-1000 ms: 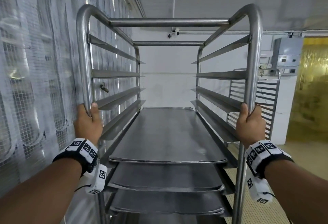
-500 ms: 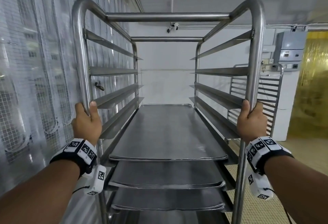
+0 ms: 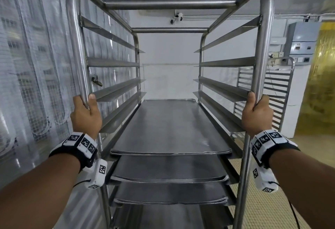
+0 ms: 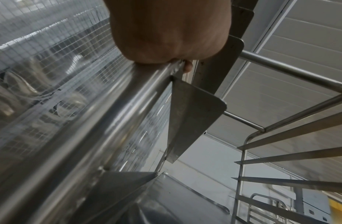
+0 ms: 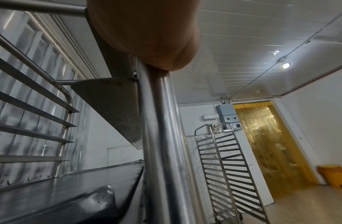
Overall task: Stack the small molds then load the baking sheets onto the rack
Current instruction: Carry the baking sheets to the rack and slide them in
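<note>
A tall steel rack (image 3: 168, 4) stands right in front of me, filling the head view. My left hand (image 3: 85, 114) grips its near left upright (image 4: 101, 124), fingers wrapped round the tube. On the near right upright (image 5: 162, 136) my right hand (image 3: 257, 114) holds on the same way. Three grey baking sheets (image 3: 170, 131) lie on the rack's runners, one above the other, the top one just below hand height. The runners above them hold nothing. No small molds show in any view.
A mesh-backed plastic curtain wall (image 3: 32, 65) runs close along the rack's left side. A second, bare rack (image 3: 277, 91) stands ahead on the right by a white wall with a grey electrical box (image 3: 302, 38). A yellow strip curtain (image 5: 266, 136) and a yellow bin (image 5: 332, 175) lie to the right.
The rack and I have rolled forward along the curtain wall; the second rack and the far wall look nearer. Both hands keep the same hold on the uprights.
</note>
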